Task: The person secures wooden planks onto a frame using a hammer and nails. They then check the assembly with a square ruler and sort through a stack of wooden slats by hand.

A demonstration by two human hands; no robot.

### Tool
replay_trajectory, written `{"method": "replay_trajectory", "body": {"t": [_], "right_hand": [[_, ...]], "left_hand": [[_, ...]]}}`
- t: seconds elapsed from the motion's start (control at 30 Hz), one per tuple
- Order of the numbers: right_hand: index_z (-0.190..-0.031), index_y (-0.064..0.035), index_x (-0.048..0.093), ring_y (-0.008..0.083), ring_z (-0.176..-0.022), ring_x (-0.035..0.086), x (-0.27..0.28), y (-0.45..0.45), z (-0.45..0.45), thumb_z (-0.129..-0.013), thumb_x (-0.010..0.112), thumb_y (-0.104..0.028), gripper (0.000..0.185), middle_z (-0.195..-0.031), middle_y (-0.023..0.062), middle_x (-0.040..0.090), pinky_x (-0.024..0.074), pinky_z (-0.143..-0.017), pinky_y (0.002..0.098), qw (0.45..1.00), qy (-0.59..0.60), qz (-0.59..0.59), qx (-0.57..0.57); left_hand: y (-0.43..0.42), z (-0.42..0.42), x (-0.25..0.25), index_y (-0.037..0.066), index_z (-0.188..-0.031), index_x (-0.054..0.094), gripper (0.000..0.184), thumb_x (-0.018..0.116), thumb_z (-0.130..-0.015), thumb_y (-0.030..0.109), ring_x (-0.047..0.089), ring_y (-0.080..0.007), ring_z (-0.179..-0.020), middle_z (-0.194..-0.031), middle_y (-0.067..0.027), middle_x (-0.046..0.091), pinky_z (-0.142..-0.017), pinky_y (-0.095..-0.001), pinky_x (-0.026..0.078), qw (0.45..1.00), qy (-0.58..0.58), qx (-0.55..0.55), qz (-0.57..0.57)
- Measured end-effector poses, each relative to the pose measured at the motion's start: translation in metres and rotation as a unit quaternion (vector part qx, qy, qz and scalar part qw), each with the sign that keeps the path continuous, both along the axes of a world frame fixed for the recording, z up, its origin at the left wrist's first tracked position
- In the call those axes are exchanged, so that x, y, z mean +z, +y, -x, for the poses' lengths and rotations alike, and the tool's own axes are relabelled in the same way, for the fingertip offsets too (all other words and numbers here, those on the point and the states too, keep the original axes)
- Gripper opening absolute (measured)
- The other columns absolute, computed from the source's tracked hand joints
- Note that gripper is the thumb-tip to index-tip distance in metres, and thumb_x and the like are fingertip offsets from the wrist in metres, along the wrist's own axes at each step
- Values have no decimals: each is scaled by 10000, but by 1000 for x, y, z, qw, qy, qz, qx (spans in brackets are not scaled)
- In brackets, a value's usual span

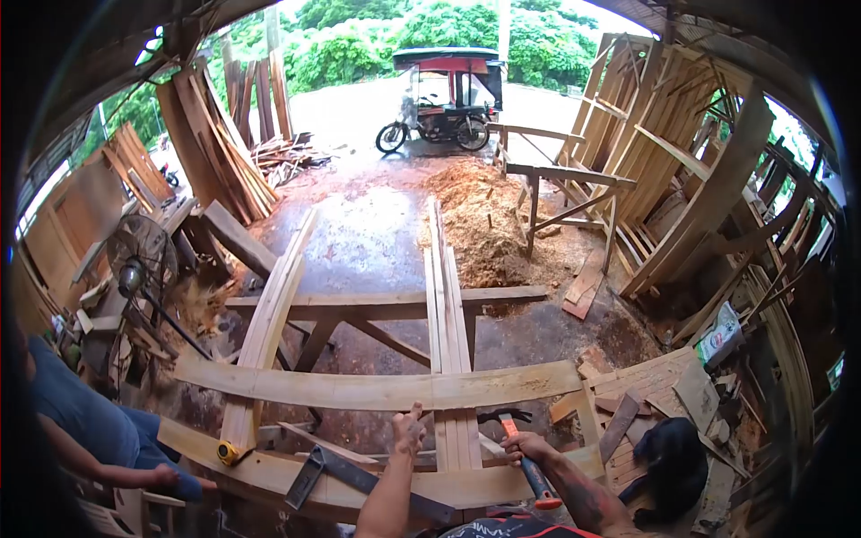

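Observation:
My right hand (pixel 527 447) is wrapped around a claw hammer (pixel 539 482), its head up and its orange-tipped handle pointing back toward me. Close to the near edge of a long flat board (pixel 341 391), my left hand (pixel 409 432) has its fingers curled and one digit pointing up; whatever it may pinch is too small to see. That board lies crosswise over two sets of long planks, one on the left (pixel 276 309) and one in the middle (pixel 446 309). A yellow tape measure (pixel 228 452) and a dark carpenter's square (pixel 309 475) rest on the nearer crosspiece (pixel 529 484).
A person in blue (pixel 85 430) sits at the left, near a standing fan (pixel 142 255). Low on the right is a dark animal-like shape (pixel 671 462) by scrap boards. Farther off are a sawdust heap (pixel 484 224), a wooden trestle (pixel 574 184), leaning lumber and a motor tricycle (pixel 444 112).

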State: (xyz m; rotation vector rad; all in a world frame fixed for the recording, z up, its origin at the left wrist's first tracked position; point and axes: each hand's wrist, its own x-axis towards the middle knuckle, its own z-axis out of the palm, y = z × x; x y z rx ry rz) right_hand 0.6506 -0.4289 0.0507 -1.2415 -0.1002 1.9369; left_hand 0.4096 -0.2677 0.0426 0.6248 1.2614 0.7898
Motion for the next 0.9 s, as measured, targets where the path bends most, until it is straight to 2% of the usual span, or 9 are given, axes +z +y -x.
{"method": "replay_trajectory", "body": {"t": [0.17, 0.37, 0.4, 0.47, 0.6, 0.63, 0.67, 0.8, 0.9], "right_hand": [[-862, -130, 471, 72, -442, 379, -7, -24, -19, -924, 549, -158, 103, -590, -58, 369, 386, -425, 264, 995, 42, -47, 75], [-897, -83, 500, 122, -469, 466, 61, -46, -10, -873, 649, -132, 160, -613, -12, 437, 404, -409, 306, 989, 36, -72, 122], [-893, -74, 518, 117, -455, 478, 97, -60, 11, -909, 619, -178, 146, -613, 0, 487, 411, -402, 276, 985, -76, -120, 94], [-837, -109, 460, 92, -362, 430, 106, -66, 40, -922, 641, -232, 235, -545, -18, 461, 349, -316, 243, 943, -251, -214, 42], [-858, -101, 461, 92, -377, 432, 134, -46, 89, -896, 676, -174, 230, -552, -15, 460, 359, -339, 242, 911, -367, -183, 38], [-878, -63, 527, 120, -536, 551, 130, -30, 95, -831, 707, -115, 193, -624, 15, 516, 442, -445, 281, 911, -349, -219, 26], [-942, 1, 511, 150, -554, 606, 118, -25, 95, -780, 766, -81, 313, -710, 74, 591, 474, -408, 280, 931, -314, -180, 49], [-908, -10, 492, 142, -552, 606, 125, -7, 128, -788, 766, -76, 305, -778, 98, 630, 483, -412, 271, 918, -297, -260, -37], [-927, -13, 478, 139, -565, 620, 128, 1, 132, -792, 769, -90, 330, -787, 99, 630, 495, -411, 267, 908, -318, -273, 7]], "left_hand": [[10, 8, -74, 61, -933, 676, 214, 691, -890, 271, 455, -81, -365, -678, -23, 626, -297, -260, 320, 997, -71, -8, -44], [2, 1, -30, 50, -911, 636, 361, 606, -937, 409, 434, -75, -354, -666, -51, 632, -293, -276, 312, 989, 138, -41, 27], [-8, 1, -28, 50, -911, 636, 361, 606, -937, 409, 434, -75, -354, -666, -51, 632, -293, -276, 312, 990, 132, -28, 30], [-38, 3, -15, 35, -863, 585, 422, 526, -973, 438, 379, -78, -340, -612, -30, 576, -297, -273, 280, 996, -61, 69, 3], [-90, -9, 59, 52, -867, 562, 415, 447, -1006, 426, 261, -98, -358, -525, 29, 380, -338, -264, 217, 935, -313, 140, 92], [-94, -10, 70, 73, -864, 558, 391, 439, -1004, 418, 228, -106, -371, -506, 41, 282, -368, -276, 221, 923, -346, 130, 108], [-96, -11, 79, 73, -864, 558, 391, 439, -1004, 418, 228, -106, -371, -506, 41, 282, -368, -276, 221, 927, -338, 109, 119], [-88, -6, 108, 116, -713, 503, 389, 472, -970, 406, 210, -128, -377, -476, 29, 229, -398, -309, 257, 916, -353, 169, 88], [-88, 5, 125, 120, -702, 488, 389, 464, -975, 396, 218, -136, -394, -480, 20, 214, -431, -319, 300, 913, -348, 194, 89]]}}
